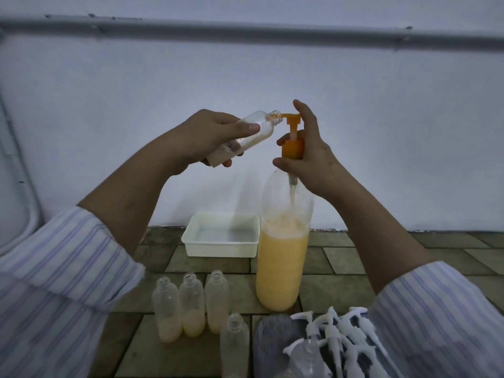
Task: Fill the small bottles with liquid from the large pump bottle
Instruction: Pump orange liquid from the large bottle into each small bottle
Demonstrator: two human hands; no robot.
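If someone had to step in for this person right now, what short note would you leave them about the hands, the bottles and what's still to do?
Left hand grips a tilted small bottle, its open mouth at the orange pump nozzle; a little liquid is inside.
Right hand holds the pump collar of the large pump bottle, index finger up over the pump head.
The large bottle stands on the tiled surface, roughly half full of yellow liquid.
Done: three uncapped bottles in front are partly filled.
Left: finish the held bottle, then fill the empty bottle nearer you. White pump caps lie at the right, none fitted yet. A white tray sits behind.
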